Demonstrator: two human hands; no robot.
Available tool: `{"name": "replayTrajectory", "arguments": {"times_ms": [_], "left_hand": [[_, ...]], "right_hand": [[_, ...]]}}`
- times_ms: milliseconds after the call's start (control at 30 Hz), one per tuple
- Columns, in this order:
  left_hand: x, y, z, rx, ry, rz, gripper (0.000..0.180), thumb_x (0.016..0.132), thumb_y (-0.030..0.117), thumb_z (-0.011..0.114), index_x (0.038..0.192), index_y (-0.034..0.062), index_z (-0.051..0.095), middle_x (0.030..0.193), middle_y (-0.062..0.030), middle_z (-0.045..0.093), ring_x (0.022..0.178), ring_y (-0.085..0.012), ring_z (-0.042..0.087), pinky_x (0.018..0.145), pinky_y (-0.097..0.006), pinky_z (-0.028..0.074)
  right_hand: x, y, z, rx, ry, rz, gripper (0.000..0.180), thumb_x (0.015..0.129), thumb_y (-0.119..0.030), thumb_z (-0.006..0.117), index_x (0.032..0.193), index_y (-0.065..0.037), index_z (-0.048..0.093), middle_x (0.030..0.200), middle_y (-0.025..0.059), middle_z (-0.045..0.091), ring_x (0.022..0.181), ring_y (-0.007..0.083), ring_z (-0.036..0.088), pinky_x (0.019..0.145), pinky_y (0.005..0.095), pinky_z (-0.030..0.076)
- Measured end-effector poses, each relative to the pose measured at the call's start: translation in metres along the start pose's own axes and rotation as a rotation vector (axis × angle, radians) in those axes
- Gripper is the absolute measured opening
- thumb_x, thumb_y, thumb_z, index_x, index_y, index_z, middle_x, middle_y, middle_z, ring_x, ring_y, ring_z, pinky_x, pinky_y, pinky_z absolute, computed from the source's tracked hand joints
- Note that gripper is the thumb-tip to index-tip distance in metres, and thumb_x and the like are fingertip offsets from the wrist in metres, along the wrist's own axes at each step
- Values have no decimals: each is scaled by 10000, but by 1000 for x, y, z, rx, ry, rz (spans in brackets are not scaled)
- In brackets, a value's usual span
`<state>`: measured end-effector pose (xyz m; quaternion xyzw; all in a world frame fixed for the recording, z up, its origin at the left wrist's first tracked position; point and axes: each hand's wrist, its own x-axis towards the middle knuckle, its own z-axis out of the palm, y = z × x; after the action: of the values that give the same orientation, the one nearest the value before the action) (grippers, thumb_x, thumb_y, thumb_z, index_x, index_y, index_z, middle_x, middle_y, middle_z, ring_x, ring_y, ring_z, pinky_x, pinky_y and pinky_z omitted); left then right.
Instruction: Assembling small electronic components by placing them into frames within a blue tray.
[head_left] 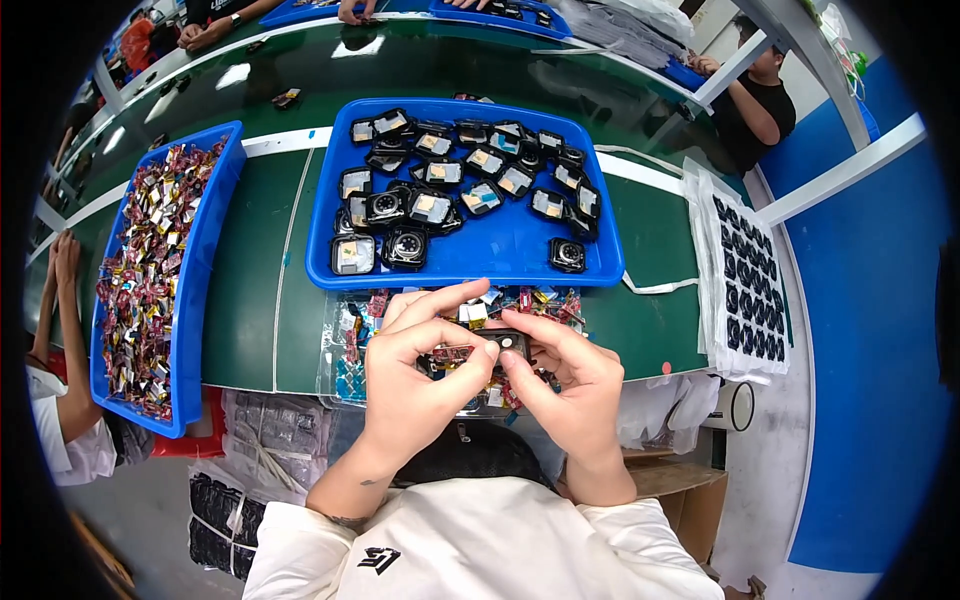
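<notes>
My left hand [420, 375] and my right hand [565, 375] meet at the table's front edge, both pinching a small black square case [503, 342] with thumbs and forefingers. Under my hands lies a clear plastic bag [345, 355] of small red, yellow and blue parts. Just beyond it sits a blue tray [500, 255] holding several black square cases, some showing a round centre, some a tan patch.
A long blue tray [205, 250] full of red and gold parts stands at the left. Stacked sheets with black squares [745, 290] lie at the right. Other people's arms show at the left edge [60, 330] and far right [750, 105].
</notes>
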<state>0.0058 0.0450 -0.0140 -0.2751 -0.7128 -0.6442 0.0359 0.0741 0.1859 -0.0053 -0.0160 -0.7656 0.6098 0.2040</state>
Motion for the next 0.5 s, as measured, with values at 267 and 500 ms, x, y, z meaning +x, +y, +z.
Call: {"name": "replayTrajectory", "arguments": {"times_ms": [267,500], "left_hand": [[-4,-1,1,-16,-23,-78,53,673,54,702,726,45,702,1059,-105,679,985,-212,573,897,-346,400],[-7,4,8,103,18,-31,81,669,42,721,749,39,712,1004,-109,693,922,-204,595,863,-334,422]], "right_hand": [[-9,-4,4,-32,42,-25,294,792,36,658,1085,9,642,957,117,692,748,106,658,627,231,538],[-12,1,7,-13,143,-41,216,798,41,656,1013,21,664,866,107,694,684,101,654,594,214,527]]}}
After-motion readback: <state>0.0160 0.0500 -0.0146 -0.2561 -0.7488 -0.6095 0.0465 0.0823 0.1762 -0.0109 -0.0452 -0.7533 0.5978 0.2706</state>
